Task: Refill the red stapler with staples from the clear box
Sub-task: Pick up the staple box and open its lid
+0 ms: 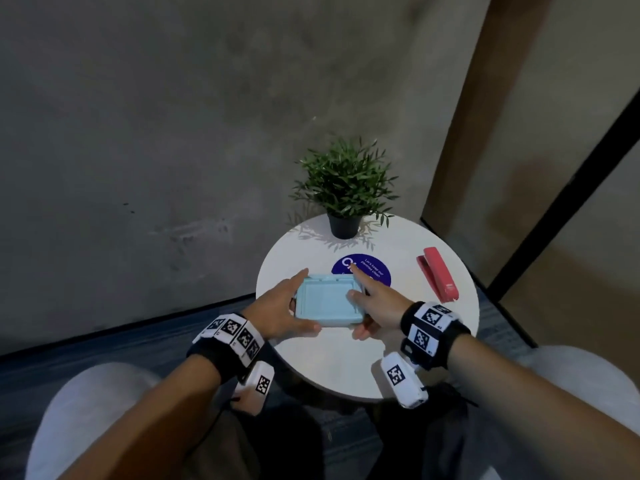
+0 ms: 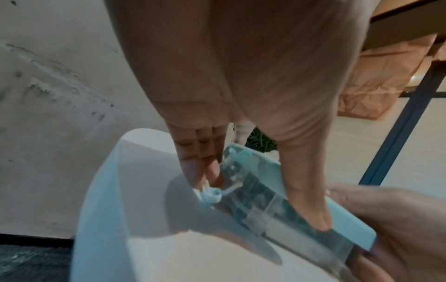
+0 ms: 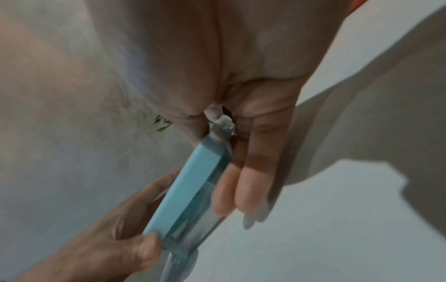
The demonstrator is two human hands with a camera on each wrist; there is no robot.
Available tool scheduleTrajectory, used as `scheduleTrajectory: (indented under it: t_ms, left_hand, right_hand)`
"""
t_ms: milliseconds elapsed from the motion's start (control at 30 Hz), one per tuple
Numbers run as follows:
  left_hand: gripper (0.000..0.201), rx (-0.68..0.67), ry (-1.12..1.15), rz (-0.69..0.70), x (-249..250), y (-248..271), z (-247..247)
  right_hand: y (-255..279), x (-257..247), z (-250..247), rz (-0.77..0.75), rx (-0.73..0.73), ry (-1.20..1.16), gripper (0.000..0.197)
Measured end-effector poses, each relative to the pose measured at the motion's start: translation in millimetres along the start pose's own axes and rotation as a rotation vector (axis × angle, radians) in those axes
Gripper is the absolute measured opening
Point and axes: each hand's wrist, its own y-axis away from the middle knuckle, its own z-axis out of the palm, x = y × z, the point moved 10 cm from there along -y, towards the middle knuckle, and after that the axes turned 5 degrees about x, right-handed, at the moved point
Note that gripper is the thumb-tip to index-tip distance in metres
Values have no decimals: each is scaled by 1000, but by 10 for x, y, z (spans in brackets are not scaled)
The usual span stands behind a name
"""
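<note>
Clear box held over table.
We found the left hand (image 1: 277, 315) and right hand (image 1: 375, 306) both gripping the clear box (image 1: 329, 303); the red stapler (image 1: 438, 278) lay apart on the table (image 1: 346, 372).

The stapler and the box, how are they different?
The red stapler is long and narrow; the clear box with its pale blue lid is wide and flat. The stapler lies untouched; the box is held by the left hand and right hand. Both are over the white table.
</note>
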Motion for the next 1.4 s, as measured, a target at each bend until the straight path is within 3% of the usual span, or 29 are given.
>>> scheduleTrajectory:
  t_ms: [167,300,700,900,1100,1200,1300,1400]
  left_hand:
    - [108,0,47,-25,-4,-105,-27]
    - [105,-3,54,-7,-25,-163,-72]
    - [94,12,38,1,-29,-196,-107]
    - [97,16,77,-13,-16,-180,-112]
    - [95,22,73,-18,3,-144,-121]
    - [97,24,67,-18,24,-133,-126]
    - [103,42,51,-22,9,-132,-132]
    - [115,12,95,-42,-15,-142,-101]
  right_hand:
    - [-157,125,-59,26,-36,-201,64]
    - [-190,34,-27,2,-97,-352,41]
    - [-202,-1,-135,-62,5,-196,28]
    - [-202,45,-197,-34,48,-244,41]
    - [-220,88,-296,-12,195,106,47]
    - [-202,-35,-363,-105,286,581,46]
    - [-188,-79,-360,-111,258,830,40]
    - [-234,-42,-333,-134,136,793,45]
